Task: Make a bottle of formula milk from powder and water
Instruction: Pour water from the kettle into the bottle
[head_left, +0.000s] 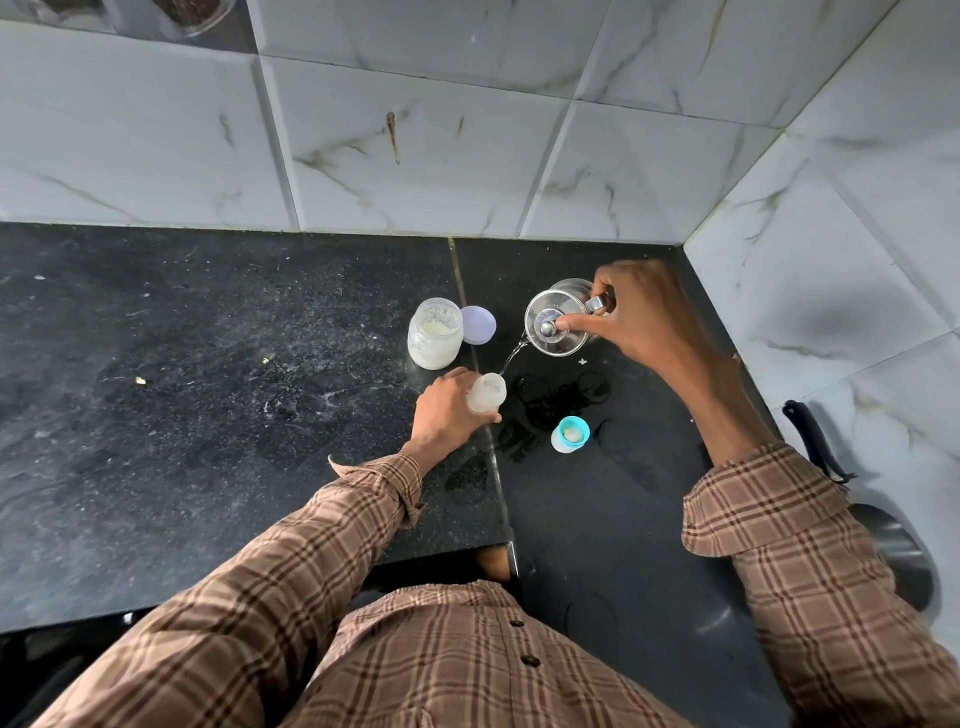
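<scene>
Black speckled stone makes up the counter (208, 395), which meets grey-veined wall tiles (405, 145) at the back and again on the right, forming a corner just behind the work. A seam runs front to back through the counter beside the left hand. Left of that seam the stone lies broad and bare apart from dusty smears and a few crumbs; right of it the space is tight, hemmed by the corner and by a dark pan (893, 545) whose handle leans against the right wall.

The right hand (644, 317) is clamped on the handle of a glass kettle (558, 322), thumb pressed on the lid knob, the kettle tipped so a thin stream of water (511, 358) falls from its spout. The stream lands in the open mouth of a feeding bottle (487, 392), which the left hand (447, 410) grips around its side, fingers wrapped on it. White powder seems to sit inside, though the view is too small to be sure.

Behind the bottle stands an open glass jar (435, 333) with white powder, its pale lilac lid (478, 325) lying just beside it. Near the counter's wet patch (550, 400) stands a teal bottle cap (570, 434), apart from both hands.
</scene>
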